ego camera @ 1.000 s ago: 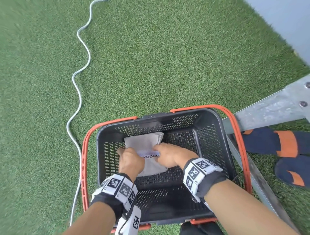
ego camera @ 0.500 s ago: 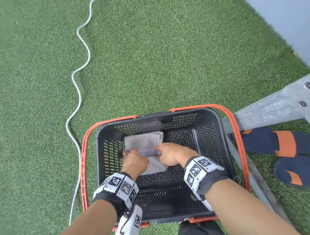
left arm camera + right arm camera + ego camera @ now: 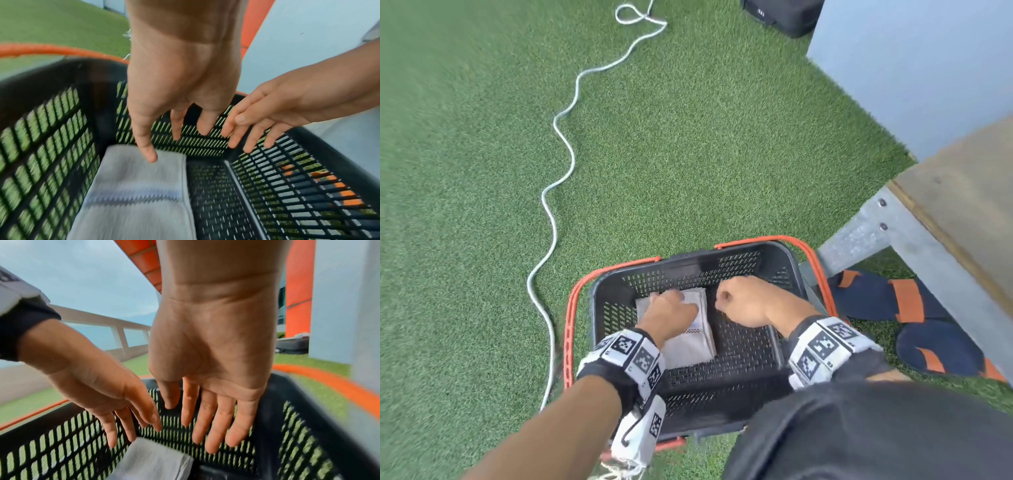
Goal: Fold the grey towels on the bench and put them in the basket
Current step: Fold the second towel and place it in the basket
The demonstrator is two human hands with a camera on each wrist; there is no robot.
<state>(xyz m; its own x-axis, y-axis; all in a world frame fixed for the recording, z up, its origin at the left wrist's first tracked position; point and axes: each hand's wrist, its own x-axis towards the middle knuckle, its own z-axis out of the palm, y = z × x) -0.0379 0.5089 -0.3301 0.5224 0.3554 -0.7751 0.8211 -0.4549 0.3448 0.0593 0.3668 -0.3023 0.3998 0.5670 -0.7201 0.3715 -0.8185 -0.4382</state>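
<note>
A folded grey towel [image 3: 690,342] with a thin patterned stripe lies flat on the left half of the floor of the black basket [image 3: 722,255], which has orange handles. My left hand [image 3: 666,306] hovers over the towel's far end with straight fingers. In the left wrist view the left hand [image 3: 176,134] holds nothing, its thumb tip close to the towel [image 3: 133,194]; I cannot tell whether it touches. My right hand [image 3: 743,301] is to the right of the towel, apart from it. In the right wrist view the right hand [image 3: 205,423] is flat and empty above the towel's corner [image 3: 156,464].
The basket stands on artificial grass. A bench [image 3: 955,192] on a metal leg [image 3: 859,236] rises at the right, with navy and orange slippers [image 3: 893,298] beneath it. A white cable [image 3: 558,137] snakes along the left. A black case [image 3: 780,13] sits far back.
Both hands were pressing on the towel in the basket. Now they have let go and lifted, and my right hand has drawn away to the right. The head view has tilted up.
</note>
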